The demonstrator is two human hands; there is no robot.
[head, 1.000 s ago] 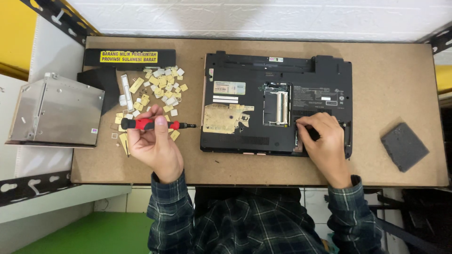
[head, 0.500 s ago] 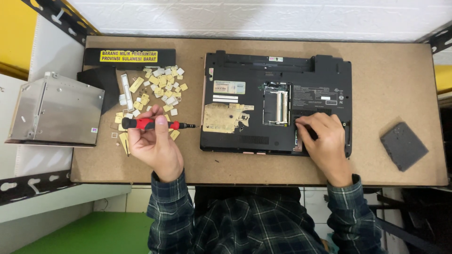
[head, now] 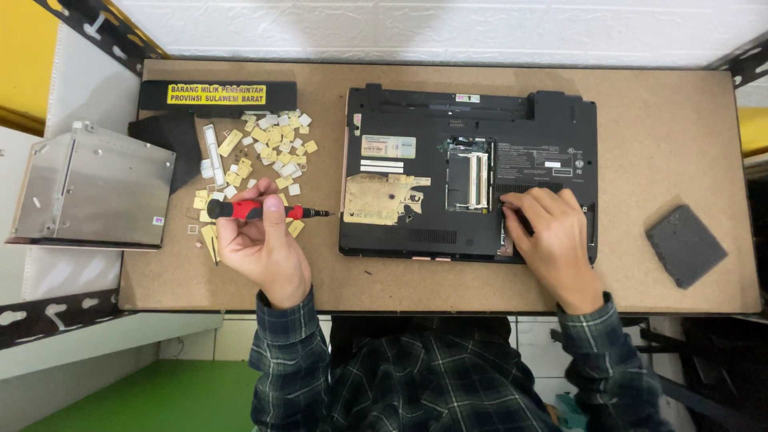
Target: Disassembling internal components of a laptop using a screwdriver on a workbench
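Left hand gripping screwdriver — keycaps behind, laptop beside

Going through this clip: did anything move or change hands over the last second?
No visible change. The left hand still holds the red screwdriver beside the loose keys; the right hand still rests on the upturned laptop.
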